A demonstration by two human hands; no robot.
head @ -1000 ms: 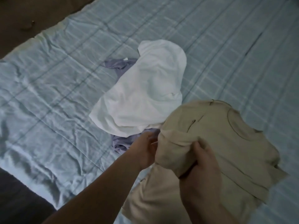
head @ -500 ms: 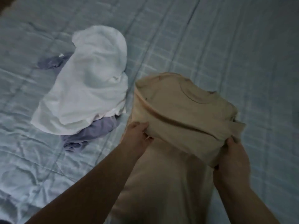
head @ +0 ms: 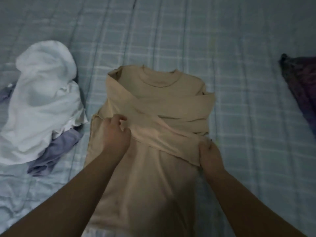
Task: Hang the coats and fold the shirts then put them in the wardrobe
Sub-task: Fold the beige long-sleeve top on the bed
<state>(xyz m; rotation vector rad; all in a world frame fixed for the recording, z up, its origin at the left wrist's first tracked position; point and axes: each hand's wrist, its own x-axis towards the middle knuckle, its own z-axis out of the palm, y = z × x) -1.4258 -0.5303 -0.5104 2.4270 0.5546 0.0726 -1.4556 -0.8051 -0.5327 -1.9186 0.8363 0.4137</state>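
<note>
Both forearms reach in from the bottom edge over a beige shirt (head: 153, 177) lying flat, neck away from the person, on the bed's blue checked bedspread (head: 239, 117). Left hand (head: 115, 134) sits on the shirt's left side, fingers (head: 119, 118) curled and pinching a ridge of the folded-over sleeve fabric. Right hand (head: 209, 154) at the shirt's right edge, fingers curled, gripping the end of the same sleeve band, which runs diagonally across the chest. Second sleeve crosses under it, folded in from the right. Round collar (head: 159, 79) at the far end, facing up. Left of the shirt, just beside it: crumpled white garment (head: 42, 100) heaped on a lavender garment (head: 53, 154), whose edges poke out below and at far left. Far right edge of the bed: dark purple cloth (head: 302, 82), well apart from the shirt, partly cut off.
</note>
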